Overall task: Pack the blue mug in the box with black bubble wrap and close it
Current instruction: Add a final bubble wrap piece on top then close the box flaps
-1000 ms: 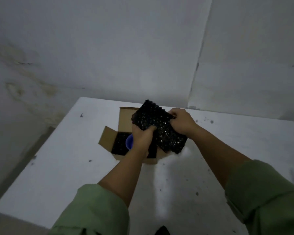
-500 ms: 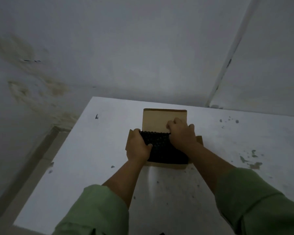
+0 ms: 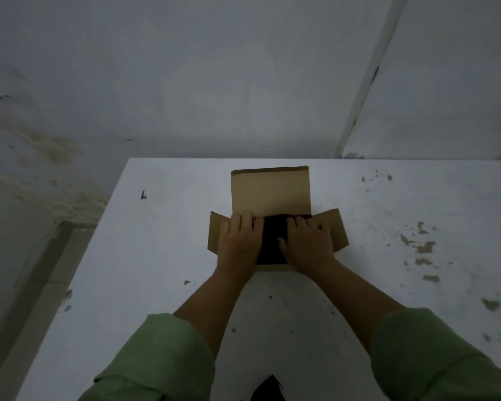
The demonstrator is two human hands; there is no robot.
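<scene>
Head view: black bubble wrap (image 3: pixel 272 241) lies under both hands' flat fingers (image 3: pixel 245 222).

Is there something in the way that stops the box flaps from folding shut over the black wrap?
Yes. The left hand and right hand lie flat on the black bubble wrap inside the box; they must lift away first. Nothing else visible blocks the flaps.

black bubble wrap (image 3: pixel 272 241) now pressed into box (image 3: pixel 271 192), hands flattened on top, mug covered
</scene>
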